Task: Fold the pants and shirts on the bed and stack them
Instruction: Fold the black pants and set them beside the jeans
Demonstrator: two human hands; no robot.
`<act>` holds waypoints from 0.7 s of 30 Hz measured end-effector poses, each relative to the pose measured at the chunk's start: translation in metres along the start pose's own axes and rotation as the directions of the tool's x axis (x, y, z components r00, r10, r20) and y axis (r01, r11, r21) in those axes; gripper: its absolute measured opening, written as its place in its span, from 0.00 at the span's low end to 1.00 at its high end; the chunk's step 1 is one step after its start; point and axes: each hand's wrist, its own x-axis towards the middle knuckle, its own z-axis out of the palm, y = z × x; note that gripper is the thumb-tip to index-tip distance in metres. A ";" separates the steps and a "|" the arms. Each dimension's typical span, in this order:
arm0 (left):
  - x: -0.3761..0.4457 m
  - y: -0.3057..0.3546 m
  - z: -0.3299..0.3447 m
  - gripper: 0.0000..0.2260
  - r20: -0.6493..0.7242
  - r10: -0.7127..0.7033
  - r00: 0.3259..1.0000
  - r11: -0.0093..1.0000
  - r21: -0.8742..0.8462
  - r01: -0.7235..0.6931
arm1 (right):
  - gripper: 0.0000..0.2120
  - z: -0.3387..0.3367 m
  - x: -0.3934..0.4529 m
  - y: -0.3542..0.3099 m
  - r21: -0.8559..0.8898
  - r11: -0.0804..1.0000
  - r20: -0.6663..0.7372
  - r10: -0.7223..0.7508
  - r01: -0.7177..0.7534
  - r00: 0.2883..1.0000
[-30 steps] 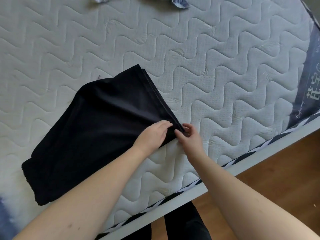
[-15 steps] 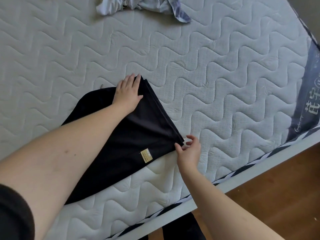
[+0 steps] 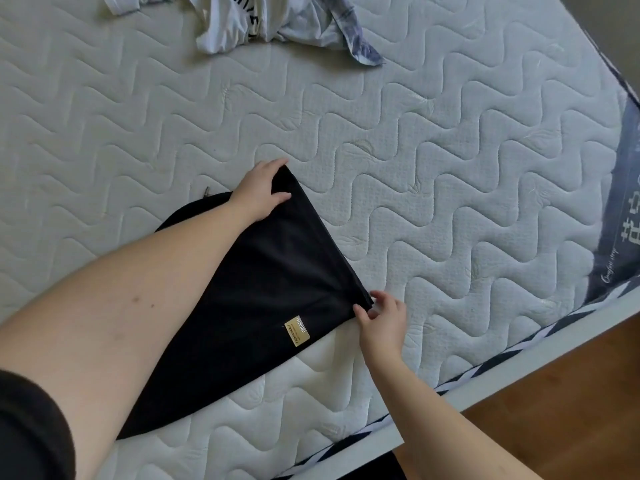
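Under my left hand (image 3: 260,192), newly moved to the folded black fabric garment's (image 3: 263,289) far corner, cloth was gripped; right hand (image 3: 380,315) pinched the near corner, edge squared for folding.

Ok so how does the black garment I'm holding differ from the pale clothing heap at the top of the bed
The black garment is plain dark with a gold label; the pale heap is whitish with black lettering and blue-grey patches.
The black garment lies flat and folded; the pale heap is crumpled and unfolded.
The left hand grips the black garment's far corner and the right hand pinches its near corner; nothing touches the pale heap.
Both rest on the quilted mattress.
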 end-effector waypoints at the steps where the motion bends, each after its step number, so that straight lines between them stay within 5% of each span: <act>1: 0.002 0.000 0.002 0.32 0.014 -0.012 1.000 1.000 -0.003 0.012 | 0.13 0.000 0.001 -0.001 -0.010 1.000 0.009 0.006 -0.006 1.000; 6: 0.014 -0.003 0.004 0.23 -0.076 -0.165 0.983 0.982 -0.111 0.156 | 0.11 0.002 0.007 -0.005 -0.057 0.998 0.007 0.036 -0.036 0.999; 10: 0.013 -0.004 -0.005 0.10 -0.094 -0.096 0.991 0.985 -0.150 0.082 | 0.10 0.002 0.010 -0.003 -0.085 0.995 0.017 0.051 -0.049 0.999; 12: 0.009 -0.006 -0.011 0.12 -0.027 -0.011 1.000 0.986 -0.168 0.006 | 0.10 0.001 0.011 -0.001 -0.095 0.995 0.030 0.043 -0.040 0.999; 17: 0.005 -0.008 -0.020 0.20 0.093 0.212 0.973 0.965 0.141 -0.223 | 0.09 0.001 0.010 0.000 -0.090 0.996 0.034 0.033 -0.029 0.999; 21: 0.022 0.011 -0.022 0.27 0.242 0.215 0.946 0.866 0.400 -0.300 | 0.09 0.002 0.008 -0.003 -0.077 0.996 0.046 0.050 -0.047 0.998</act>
